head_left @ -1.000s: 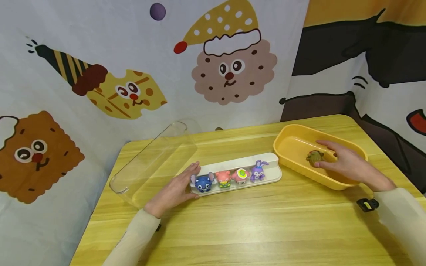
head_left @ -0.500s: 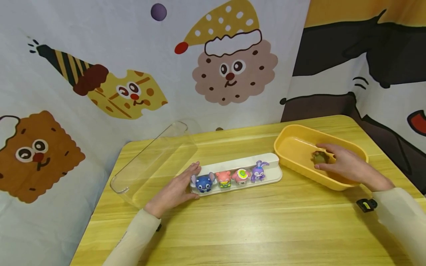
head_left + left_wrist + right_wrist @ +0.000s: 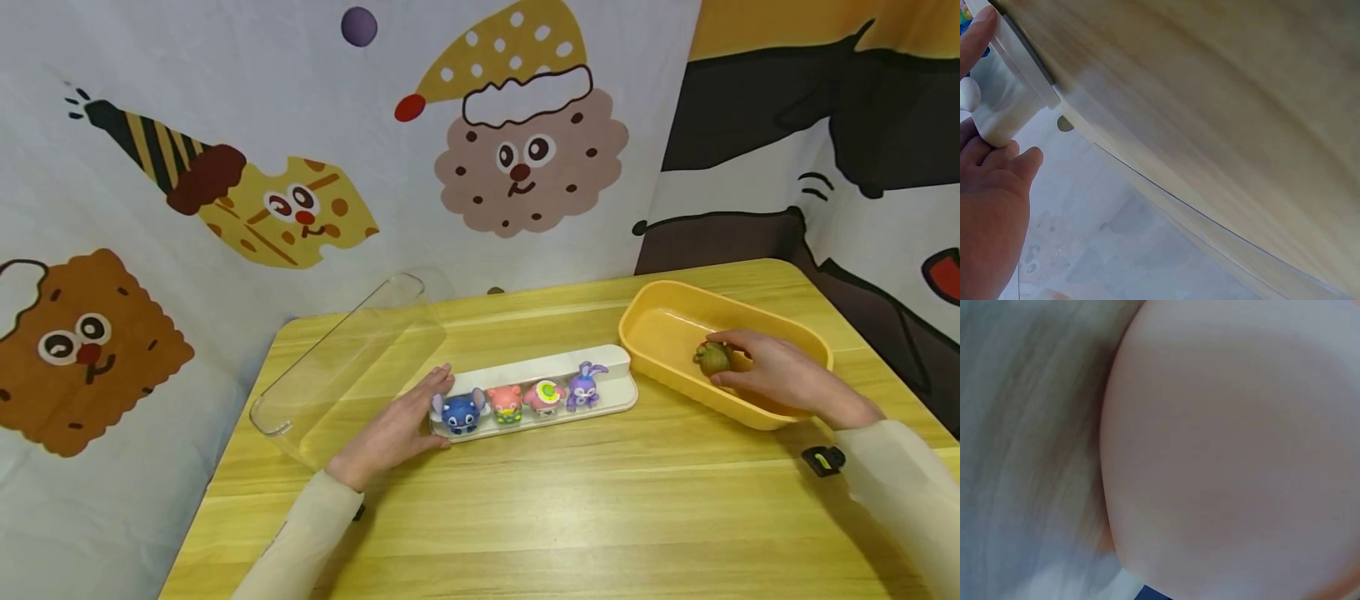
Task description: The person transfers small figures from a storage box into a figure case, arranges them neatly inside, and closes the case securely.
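Observation:
At the left end of a white stepped tray, my left hand holds its edge between thumb and fingers. The left wrist view shows the same white tray with fingers against its end. Along its lower step stand a blue big-eared figurine, a pink-red one, a pink one with a green-and-yellow top and a purple rabbit figurine. My right hand reaches into a yellow basin and pinches a small olive-brown figurine. Bare skin fills most of the right wrist view.
A clear plastic cover lies at the back left of the wooden table, left of the tray. The basin's near-left rim stands close to the tray's right end. A cartoon-printed cloth hangs right behind the table.
In the basin, the olive-brown figurine has shifted and turned under my right fingers, and its rounded olive side now shows. My left hand and the tray have stayed put.

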Demonstrator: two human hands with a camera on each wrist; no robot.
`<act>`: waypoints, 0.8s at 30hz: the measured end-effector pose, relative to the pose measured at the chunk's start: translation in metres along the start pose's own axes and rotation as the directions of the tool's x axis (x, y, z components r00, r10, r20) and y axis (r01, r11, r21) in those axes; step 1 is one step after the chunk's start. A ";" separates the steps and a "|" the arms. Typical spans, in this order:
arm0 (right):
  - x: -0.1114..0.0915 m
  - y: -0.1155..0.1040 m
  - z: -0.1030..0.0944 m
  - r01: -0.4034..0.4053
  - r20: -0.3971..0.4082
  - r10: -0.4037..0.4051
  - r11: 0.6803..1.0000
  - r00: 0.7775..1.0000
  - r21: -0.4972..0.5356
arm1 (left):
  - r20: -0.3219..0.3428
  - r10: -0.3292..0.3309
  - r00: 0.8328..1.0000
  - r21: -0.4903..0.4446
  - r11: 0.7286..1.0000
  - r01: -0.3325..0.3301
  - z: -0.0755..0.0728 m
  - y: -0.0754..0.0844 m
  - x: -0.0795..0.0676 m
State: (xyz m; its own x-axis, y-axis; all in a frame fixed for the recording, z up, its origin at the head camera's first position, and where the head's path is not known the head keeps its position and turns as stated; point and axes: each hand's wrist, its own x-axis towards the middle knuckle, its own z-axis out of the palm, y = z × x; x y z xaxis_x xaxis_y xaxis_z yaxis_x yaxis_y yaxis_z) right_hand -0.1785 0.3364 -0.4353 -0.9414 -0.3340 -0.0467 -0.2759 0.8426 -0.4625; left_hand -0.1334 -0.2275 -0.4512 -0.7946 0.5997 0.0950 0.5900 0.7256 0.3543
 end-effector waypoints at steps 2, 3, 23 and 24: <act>0.001 0.000 0.000 0.006 0.007 -0.006 1.000 1.000 -0.004 | -0.001 0.001 1.000 -0.006 1.000 -0.001 0.000 0.000 0.000; 0.002 0.000 0.001 0.010 0.009 -0.010 1.000 1.000 -0.007 | -0.001 0.000 1.000 -0.009 1.000 0.000 0.000 0.001 0.000; 0.001 -0.007 -0.003 -0.004 -0.057 0.006 0.999 0.998 0.039 | 0.013 -0.003 1.000 -0.019 1.000 0.004 -0.002 0.001 0.000; 0.000 -0.008 -0.004 -0.003 -0.064 0.006 0.999 0.998 0.045 | 0.014 -0.004 1.000 -0.021 1.000 0.004 -0.002 0.001 0.000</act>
State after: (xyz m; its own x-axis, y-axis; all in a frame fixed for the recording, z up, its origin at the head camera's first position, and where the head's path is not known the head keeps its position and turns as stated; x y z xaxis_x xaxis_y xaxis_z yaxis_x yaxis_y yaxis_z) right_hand -0.1769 0.3316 -0.4285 -0.9534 -0.3015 0.0072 -0.2643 0.8235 -0.5020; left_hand -0.1331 -0.2270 -0.4489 -0.7946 0.6017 0.0806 0.5836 0.7207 0.3741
